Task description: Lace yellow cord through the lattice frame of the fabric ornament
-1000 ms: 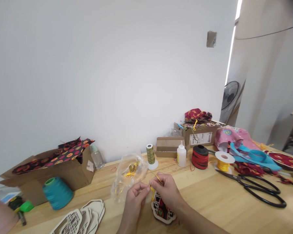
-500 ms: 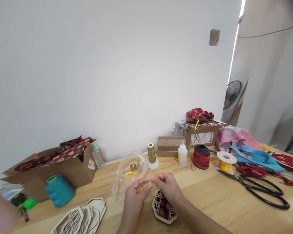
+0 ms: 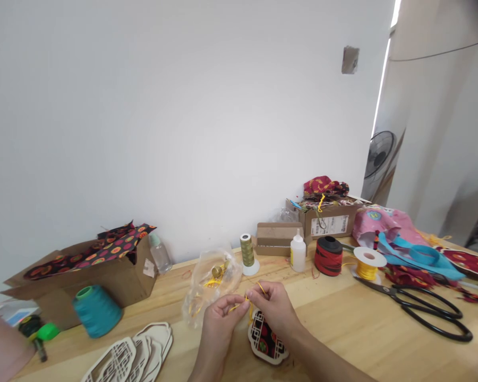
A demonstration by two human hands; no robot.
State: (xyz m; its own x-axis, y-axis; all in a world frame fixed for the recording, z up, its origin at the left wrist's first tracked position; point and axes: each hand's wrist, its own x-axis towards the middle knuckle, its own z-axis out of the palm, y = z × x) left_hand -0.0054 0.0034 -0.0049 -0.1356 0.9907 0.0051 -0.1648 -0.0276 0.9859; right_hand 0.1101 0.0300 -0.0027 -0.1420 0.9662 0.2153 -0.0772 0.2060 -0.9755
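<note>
Between my two hands a thin yellow cord (image 3: 250, 313) is pinched at the fingertips. My left hand (image 3: 222, 319) is closed on one part of it, thumb against forefinger. My right hand (image 3: 276, 307) grips another part close by, and a bit of cord loops up over its fingers. The cord hangs down to the top of a wooden lattice ornament (image 3: 268, 339), pale-framed with dark patterned fabric inside. This ornament lies on the table just below my right hand, which covers part of its upper edge.
Left are stacked wooden frames (image 3: 123, 355), a teal thread cone (image 3: 97, 312) and a cardboard box (image 3: 139, 284) of fabric. Behind my hands lie a plastic bag (image 3: 231, 278), green thread spool (image 3: 247, 250) and glue bottle (image 3: 298, 255). Black scissors (image 3: 430, 310) and a yellow cord spool (image 3: 367, 271) sit right.
My fingertips have drawn slightly closer together on the yellow cord, and less of it shows between them. The ornament stays almost in place.
</note>
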